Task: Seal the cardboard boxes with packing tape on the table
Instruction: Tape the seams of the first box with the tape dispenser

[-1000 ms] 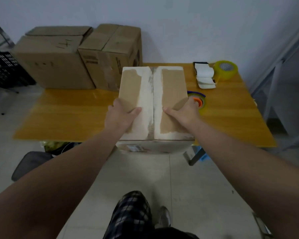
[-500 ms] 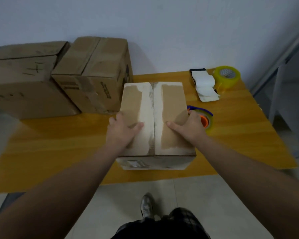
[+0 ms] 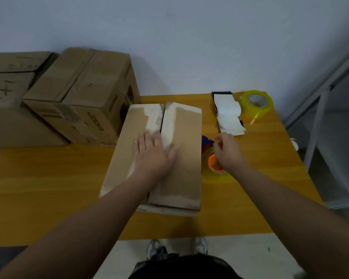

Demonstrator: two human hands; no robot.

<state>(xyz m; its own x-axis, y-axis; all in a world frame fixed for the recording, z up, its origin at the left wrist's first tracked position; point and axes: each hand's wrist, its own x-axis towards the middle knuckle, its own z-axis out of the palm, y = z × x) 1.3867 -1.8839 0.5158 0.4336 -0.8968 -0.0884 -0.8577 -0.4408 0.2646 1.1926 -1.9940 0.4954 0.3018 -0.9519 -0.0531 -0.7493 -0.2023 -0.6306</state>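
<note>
The left hand point(image 3: 153, 156) lies flat on the box point(image 3: 187, 137). The right hand point(image 3: 228, 152) is nearer the tape roll point(image 3: 215, 168), middle right. Its fingers are bent; I cannot tell if they grip.

Single head-worn view, steeply down and forward, close over table point(image 3: 48, 188) and forearms.

Honestly not much you can actually read here. The far-left box point(image 3: 12, 93) has some handwritten pen marks on its top flap, a few strokes and something like a plus sign, but I can't make a word or number out of it. The middle box point(image 3: 79, 101) has dark printed lines on the side facing the camera, and a round dark mark on its right-hand side, maybe a logo. All of that is too blurry to read. So, no legible text anywhere.
</note>
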